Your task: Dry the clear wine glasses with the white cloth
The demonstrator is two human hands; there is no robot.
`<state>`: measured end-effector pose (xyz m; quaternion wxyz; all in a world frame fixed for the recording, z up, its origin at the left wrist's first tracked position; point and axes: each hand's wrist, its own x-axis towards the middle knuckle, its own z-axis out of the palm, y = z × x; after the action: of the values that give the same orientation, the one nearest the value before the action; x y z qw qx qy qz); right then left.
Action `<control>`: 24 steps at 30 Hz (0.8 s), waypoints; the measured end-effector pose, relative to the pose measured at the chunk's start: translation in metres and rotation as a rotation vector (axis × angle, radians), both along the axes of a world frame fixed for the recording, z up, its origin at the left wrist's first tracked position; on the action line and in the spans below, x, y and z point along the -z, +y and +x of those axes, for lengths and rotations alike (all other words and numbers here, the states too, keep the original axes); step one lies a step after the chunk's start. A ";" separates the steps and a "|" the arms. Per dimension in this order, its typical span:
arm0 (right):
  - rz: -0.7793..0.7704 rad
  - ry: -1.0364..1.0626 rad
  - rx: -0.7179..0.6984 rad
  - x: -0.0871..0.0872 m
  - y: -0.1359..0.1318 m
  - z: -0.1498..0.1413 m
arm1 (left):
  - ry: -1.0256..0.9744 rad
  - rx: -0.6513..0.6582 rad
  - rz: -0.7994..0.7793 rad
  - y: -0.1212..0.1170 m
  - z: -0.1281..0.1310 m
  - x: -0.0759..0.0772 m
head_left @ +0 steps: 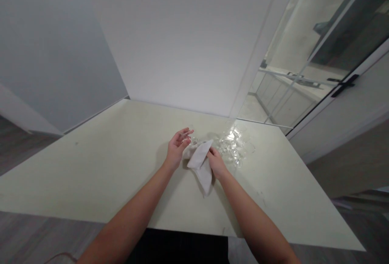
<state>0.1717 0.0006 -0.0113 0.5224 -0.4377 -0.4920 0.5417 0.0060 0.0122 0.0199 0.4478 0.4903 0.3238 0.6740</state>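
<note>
My left hand (178, 144) is curled round a clear glass (191, 129), whose exact shape is hard to make out against the pale table. In my right hand (216, 162) is a white cloth (200, 156), bunched at the top with a corner hanging down towards me. The cloth lies close against the left hand's side and hides part of the glass. Just right of the cloth, several clear glasses (235, 146) stand or lie close together on the table, shining in the light; their outlines overlap.
The pale table (100, 158) stretches widely to both sides and meets a white wall (182, 53) at the back. A glass-panelled door (282, 94) with a black handle (345, 85) is at the right. Grey floor shows beyond the table's edges.
</note>
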 end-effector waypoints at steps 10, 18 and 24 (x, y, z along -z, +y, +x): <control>-0.115 0.001 -0.075 0.005 0.000 -0.004 | 0.225 -0.063 0.092 -0.012 -0.003 -0.010; -0.189 -0.237 -0.649 -0.001 -0.015 -0.001 | 0.215 -0.266 0.203 -0.019 0.002 -0.028; 0.081 -0.348 -0.906 -0.002 -0.027 -0.003 | 0.431 0.244 0.099 -0.032 0.051 -0.040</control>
<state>0.1692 -0.0262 -0.0097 0.1606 -0.2431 -0.7337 0.6139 0.0575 -0.0197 0.0602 0.4218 0.6795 0.3167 0.5100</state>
